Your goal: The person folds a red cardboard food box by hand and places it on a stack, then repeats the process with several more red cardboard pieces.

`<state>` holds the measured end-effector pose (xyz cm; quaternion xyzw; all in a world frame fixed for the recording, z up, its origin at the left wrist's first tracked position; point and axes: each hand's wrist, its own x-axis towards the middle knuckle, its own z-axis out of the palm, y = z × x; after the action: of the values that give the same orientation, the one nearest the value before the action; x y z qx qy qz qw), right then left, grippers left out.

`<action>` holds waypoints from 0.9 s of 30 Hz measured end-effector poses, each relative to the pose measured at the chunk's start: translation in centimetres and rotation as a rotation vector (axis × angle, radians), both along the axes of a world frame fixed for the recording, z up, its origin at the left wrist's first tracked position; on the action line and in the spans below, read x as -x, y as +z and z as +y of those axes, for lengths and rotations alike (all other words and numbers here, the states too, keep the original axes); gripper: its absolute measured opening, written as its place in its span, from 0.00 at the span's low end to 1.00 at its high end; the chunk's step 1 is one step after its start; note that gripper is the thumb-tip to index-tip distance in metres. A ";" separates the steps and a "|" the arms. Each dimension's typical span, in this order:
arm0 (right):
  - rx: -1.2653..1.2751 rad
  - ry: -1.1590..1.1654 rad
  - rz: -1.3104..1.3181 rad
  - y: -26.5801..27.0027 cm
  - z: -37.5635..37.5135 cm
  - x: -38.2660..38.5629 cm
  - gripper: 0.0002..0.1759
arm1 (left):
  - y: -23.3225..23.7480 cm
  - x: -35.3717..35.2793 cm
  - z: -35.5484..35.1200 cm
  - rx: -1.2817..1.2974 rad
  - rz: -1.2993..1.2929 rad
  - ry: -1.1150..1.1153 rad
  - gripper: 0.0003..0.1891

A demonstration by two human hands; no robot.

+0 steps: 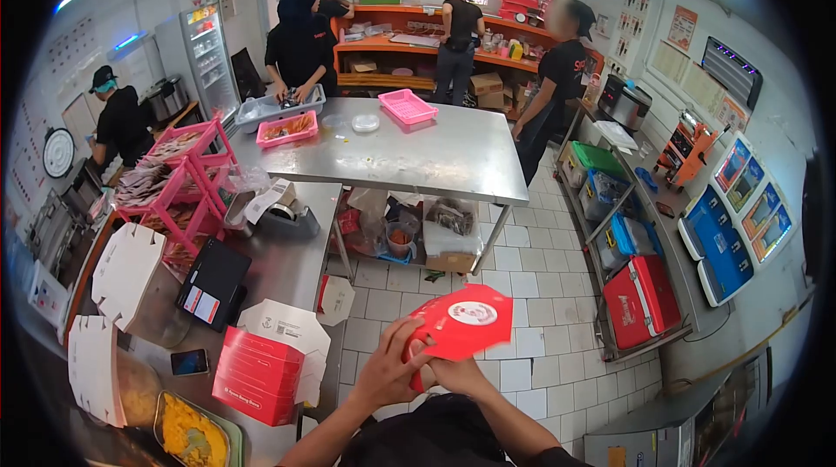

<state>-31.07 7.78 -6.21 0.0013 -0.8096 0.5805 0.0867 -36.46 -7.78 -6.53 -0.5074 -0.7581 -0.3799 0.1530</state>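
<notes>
A red cardboard food box point(453, 325) with a round white logo is held up in front of my body, above the tiled floor. My left hand point(389, 364) grips its left side, fingers bent over the cardboard. Beneath its lower edge, my right hand point(455, 376) is closed on it, with most fingers hidden. On the steel counter to the left stands another red box point(258, 376) with its white flaps up. More white-sided flat boxes point(126, 271) are stacked beyond it.
A tray of yellow food point(190, 434), a phone point(190, 362), a black tablet point(212, 282) and a tape dispenser point(287, 221) sit on the left counter. Ahead is a steel table point(418, 158) with pink baskets. Several co-workers stand around the room. A red cooler point(640, 302) is at right.
</notes>
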 end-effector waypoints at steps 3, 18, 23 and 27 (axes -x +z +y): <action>-0.081 0.071 0.155 3.3 2.5 1.5 0.20 | -0.3 0.8 -3.2 -0.107 -0.327 0.158 0.43; 0.345 0.329 -0.062 -11.0 -9.3 13.6 0.15 | -2.4 0.2 -18.6 -0.342 -0.658 0.965 0.45; 0.155 0.579 -0.263 -16.0 -16.3 17.2 0.18 | -8.4 2.3 -18.2 0.398 -0.594 1.546 0.54; 0.061 0.905 -0.253 -15.2 -18.2 21.3 0.23 | -8.2 2.9 -18.6 0.475 -0.605 1.551 0.54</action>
<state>-52.33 -10.43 -21.43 0.2809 -0.7144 0.5791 -0.2745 -39.32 -26.36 -14.75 0.2575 -0.9577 -0.1185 0.0504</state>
